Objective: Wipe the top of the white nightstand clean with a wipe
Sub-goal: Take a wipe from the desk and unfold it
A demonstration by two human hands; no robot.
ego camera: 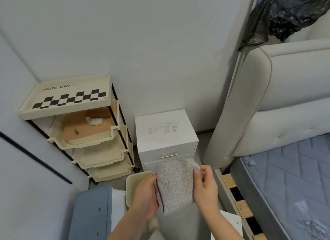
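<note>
The white nightstand (pixel 166 132) stands against the wall between a cream cart and the bed's headboard. Pale smears or dust marks (pixel 163 127) show on its top. It has a drawer with a gold handle (pixel 169 156). In front of it, lower in the view, I hold a grey dotted wipe (pixel 174 184) with both hands. My left hand (pixel 145 198) grips its left edge. My right hand (pixel 205 184) pinches its upper right corner. The wipe hangs folded between them, away from the nightstand top.
A cream tiered cart (pixel 75 121) with a checkered top tray stands left of the nightstand. A cream bin (pixel 134 182) sits below the cart. The padded headboard (pixel 250 100) and grey mattress (pixel 289 177) fill the right. A black plastic bag (pixel 285 14) hangs at the top right.
</note>
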